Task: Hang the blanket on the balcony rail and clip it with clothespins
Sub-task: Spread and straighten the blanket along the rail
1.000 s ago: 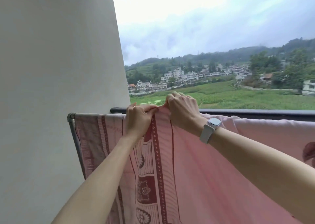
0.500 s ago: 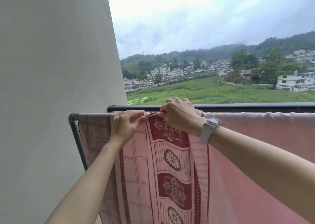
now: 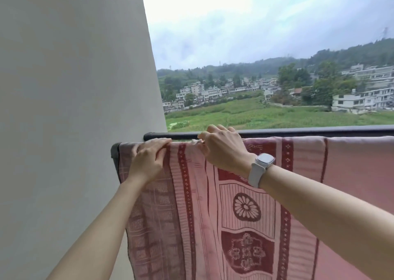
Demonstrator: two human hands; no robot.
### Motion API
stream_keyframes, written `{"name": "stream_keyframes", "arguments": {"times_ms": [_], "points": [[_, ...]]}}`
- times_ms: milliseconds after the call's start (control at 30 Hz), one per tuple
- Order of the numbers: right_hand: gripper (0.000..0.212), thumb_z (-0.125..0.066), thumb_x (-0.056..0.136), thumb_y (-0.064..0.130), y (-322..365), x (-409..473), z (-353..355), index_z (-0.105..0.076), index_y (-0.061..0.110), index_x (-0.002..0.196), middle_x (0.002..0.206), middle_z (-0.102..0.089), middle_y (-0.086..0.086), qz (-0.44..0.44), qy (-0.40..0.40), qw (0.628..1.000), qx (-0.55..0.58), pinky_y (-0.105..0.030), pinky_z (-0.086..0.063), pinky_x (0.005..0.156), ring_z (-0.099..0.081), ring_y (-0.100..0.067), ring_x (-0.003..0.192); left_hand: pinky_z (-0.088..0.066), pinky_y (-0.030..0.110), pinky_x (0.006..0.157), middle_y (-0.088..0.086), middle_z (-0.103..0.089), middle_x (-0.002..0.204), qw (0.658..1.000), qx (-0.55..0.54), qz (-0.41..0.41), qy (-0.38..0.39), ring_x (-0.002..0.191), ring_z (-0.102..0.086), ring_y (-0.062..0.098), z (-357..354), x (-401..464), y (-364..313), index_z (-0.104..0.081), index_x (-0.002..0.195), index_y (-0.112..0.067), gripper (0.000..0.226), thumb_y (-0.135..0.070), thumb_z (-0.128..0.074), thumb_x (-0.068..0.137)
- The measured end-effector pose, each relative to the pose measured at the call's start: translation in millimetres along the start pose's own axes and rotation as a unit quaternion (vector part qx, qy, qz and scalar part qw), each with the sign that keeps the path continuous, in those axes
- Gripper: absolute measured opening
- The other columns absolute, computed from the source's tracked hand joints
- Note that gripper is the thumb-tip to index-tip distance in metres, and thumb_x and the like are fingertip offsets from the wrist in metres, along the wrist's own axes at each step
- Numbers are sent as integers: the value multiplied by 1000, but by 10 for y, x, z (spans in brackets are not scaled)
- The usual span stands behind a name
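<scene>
the pink patterned blanket point(image 3: 245, 215) hangs draped over the rail point(image 3: 319, 133). the left hand point(image 3: 149, 160) lies flat on its top fold, fingers loose and spread. just beside, the right hand point(image 3: 223, 149) curls over the fold, pinching something small and pale, possibly a clothespin point(image 3: 195, 141).

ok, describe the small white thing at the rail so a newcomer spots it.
Start at the grey wall, then follow the blanket's top edge rightward. Between the left hand and right hand sits a small white object, the only white among the red patterning.
</scene>
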State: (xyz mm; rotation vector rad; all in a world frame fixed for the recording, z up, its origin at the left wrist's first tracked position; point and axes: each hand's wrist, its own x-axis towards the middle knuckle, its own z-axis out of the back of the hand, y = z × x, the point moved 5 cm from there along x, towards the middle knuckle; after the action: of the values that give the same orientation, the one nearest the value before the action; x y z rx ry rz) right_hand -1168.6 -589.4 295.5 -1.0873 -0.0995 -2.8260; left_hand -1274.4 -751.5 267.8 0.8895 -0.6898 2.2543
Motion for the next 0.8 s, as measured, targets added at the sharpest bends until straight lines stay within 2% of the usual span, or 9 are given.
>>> {"name": "stream_keyframes", "arguments": {"times_ms": [100,200,267,333,400,500,600,733,800], "points": [[26,-41,94,27,245,143,-184,-60,9,99,107,-56,-9,8,-18,999,-25,-40,-38,87,-52,-25,99,-6,54,110,-6,-56,129,999,37,19,-20,126,-43,15,130,-10,365,-55,120,-30,31,-21,-42,94],[29,-42,93,31,529,325,-388,-58,8,98,109,-56,-11,24,-5,999,-45,-43,-36,88,-50,-28,102,-14,52,110,-5,-62,122,998,52,19,-26,119,-49,17,238,62,588,-61,115,-29,26,-25,-52,90],[28,-43,93,32,695,475,-532,-56,8,101,110,-55,-12,29,3,999,-43,-44,-36,88,-50,-30,103,-25,51,108,-1,-63,120,999,12,39,-18,118,-50,21,283,133,736,-63,112,-27,27,-25,-58,86],[22,-43,92,24,849,620,-672,-55,8,102,111,-56,-12,36,2,999,-40,-43,-36,87,-50,-30,103,-33,48,104,1,-62,120,997,-55,50,-2,118,-48,22,307,158,897,-63,112,-25,26,-20,-58,87],[19,-44,91,18,980,751,-791,-55,7,101,111,-57,-13,43,-8,998,-34,-42,-37,85,-51,-31,102,-34,45,105,0,-62,120,995,-90,43,18,120,-47,20,342,178,1045,-64,112,-23,26,-13,-53,90],[21,-46,89,19,1148,895,-915,-56,5,102,112,-58,-13,52,-28,998,-23,-41,-38,84,-53,-31,100,-37,42,102,1,-64,117,997,-58,35,39,116,-50,19,443,260,1232,-65,109,-22,25,-12,-50,91],[20,-46,89,19,1209,987,-1009,-58,6,99,108,-60,-10,44,-60,997,-15,-39,-38,81,-54,-29,98,-39,34,100,2,-64,115,992,-92,46,79,113,-50,16,455,345,1361,-67,106,-20,23,-12,-53,90],[16,-51,85,18,1202,1017,-1049,-61,14,97,101,-62,-5,16,-92,996,10,-37,-39,78,-55,-26,94,-43,27,96,-5,-64,94,970,-220,67,81,99,-57,12,477,403,1427,-70,83,-24,22,-4,-62,82],[15,-53,84,15,1196,1036,-1039,-62,18,95,98,-62,-2,6,-99,995,30,-37,-39,77,-54,-24,92,-43,24,90,-6,-64,86,969,-227,71,66,93,-60,13,482,455,1438,-68,72,-26,24,-4,-64,80]]}}
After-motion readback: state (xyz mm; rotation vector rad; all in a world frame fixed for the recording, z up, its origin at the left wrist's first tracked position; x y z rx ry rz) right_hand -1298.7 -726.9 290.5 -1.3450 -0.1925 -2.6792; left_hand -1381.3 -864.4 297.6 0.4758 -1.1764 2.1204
